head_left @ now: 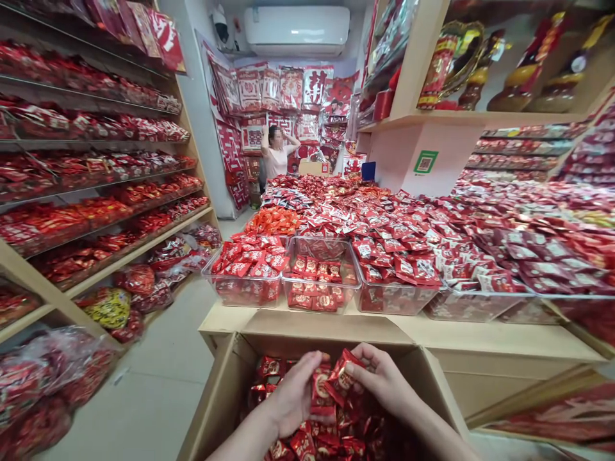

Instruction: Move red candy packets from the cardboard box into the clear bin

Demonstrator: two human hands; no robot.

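Note:
Over an open cardboard box full of small red wrapped candies, both my hands are at work. My right hand pinches a shiny red candy packet with gold print between thumb and fingers. Beside it, my left hand is curled round another red packet, its palm turned inward. Some of the left fingers are hidden behind the packets. Loose candies lie below both hands. Just beyond the box stands a clear plastic bin, partly filled with rows of similar red packets.
Heaped clear bins of red candies, one at left and another at right, line the wooden counter edge. Loaded shelves rise on the left above bagged goods. A person stands at the back with raised arms.

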